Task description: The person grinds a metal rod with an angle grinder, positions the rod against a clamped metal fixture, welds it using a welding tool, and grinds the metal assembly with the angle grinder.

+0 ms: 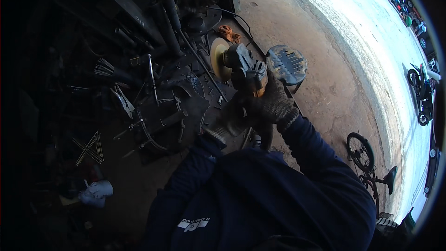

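An angle grinder (246,67) with a dark body, orange trim and a round tan disc (219,59) is held up in front of me. The disc stands on edge on the grinder's left side. My right hand (275,101), in a grey knitted glove, is closed round the right side of the body. Lower and to the left, my left hand (230,118), also gloved, closes on the rear part; its fingers are mostly lost in shadow. Beneath the disc lies a dark metal workbench (211,90) scattered with small offcuts.
Locking pliers (123,101) and a curved metal frame (155,135) lie to the left. Behind the grinder is an orange cloth bundle (228,34); a slatted stool (287,64) stands right of it. A bicycle (367,158) and a motorcycle (420,88) are farther right.
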`<action>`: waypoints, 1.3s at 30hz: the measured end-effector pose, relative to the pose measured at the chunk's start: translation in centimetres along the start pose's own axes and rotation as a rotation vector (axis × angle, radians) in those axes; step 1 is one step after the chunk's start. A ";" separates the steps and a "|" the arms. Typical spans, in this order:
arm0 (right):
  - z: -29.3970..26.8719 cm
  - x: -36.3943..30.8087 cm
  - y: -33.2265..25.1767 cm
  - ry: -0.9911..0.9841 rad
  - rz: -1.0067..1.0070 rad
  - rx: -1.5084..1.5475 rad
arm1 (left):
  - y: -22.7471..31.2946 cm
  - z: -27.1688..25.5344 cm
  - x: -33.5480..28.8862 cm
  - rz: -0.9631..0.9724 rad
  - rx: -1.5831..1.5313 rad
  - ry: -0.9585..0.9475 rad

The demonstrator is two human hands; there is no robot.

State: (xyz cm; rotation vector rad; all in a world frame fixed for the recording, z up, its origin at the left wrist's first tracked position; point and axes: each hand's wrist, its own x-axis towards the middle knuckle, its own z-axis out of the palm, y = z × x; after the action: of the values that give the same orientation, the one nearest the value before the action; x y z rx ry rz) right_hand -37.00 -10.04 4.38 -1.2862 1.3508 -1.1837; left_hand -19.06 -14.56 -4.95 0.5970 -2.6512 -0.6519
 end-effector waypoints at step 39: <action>-0.9 -7.1 4.3 -0.071 0.241 -0.009 | 1.3 -10.3 -4.3 -0.806 -0.915 0.077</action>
State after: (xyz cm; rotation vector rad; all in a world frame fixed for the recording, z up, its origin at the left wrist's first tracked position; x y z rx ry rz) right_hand -38.13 -2.90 0.18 -1.1253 1.4156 -0.9584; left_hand -11.46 -15.18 3.29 1.3012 -1.6429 -1.8299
